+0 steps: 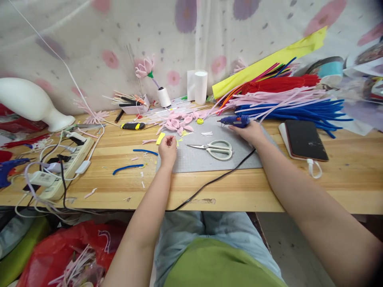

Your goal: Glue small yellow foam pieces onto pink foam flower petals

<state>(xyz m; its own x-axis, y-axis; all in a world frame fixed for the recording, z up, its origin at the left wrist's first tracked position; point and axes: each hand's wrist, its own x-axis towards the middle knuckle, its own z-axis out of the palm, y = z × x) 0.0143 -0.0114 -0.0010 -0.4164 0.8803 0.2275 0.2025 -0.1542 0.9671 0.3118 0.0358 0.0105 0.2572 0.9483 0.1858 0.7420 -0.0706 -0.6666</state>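
Observation:
My right hand (pixel 249 130) is closed around a blue hot glue gun (pixel 236 120), whose nozzle points left over the grey cutting mat (pixel 191 165). My left hand (pixel 168 148) is at the mat's left edge, fingers pinched together; whatever sits between them is too small to make out. Scissors with pale handles (pixel 220 150) lie on the mat between my hands. Behind my left hand is a heap of pink fuzzy petals (pixel 179 121). A yellow piece (pixel 160 138) lies right beside its fingers, and short white sticks (pixel 206 134) rest near the scissors.
Bundles of blue pipe cleaners (pixel 290 113) and red ones (pixel 281 83) lie back right, near a black notebook (pixel 306 139). A black cord (pixel 206 185) crosses the front. Left are a power strip (pixel 70 167), a utility knife (pixel 132 126) and blue stem pieces (pixel 127 168).

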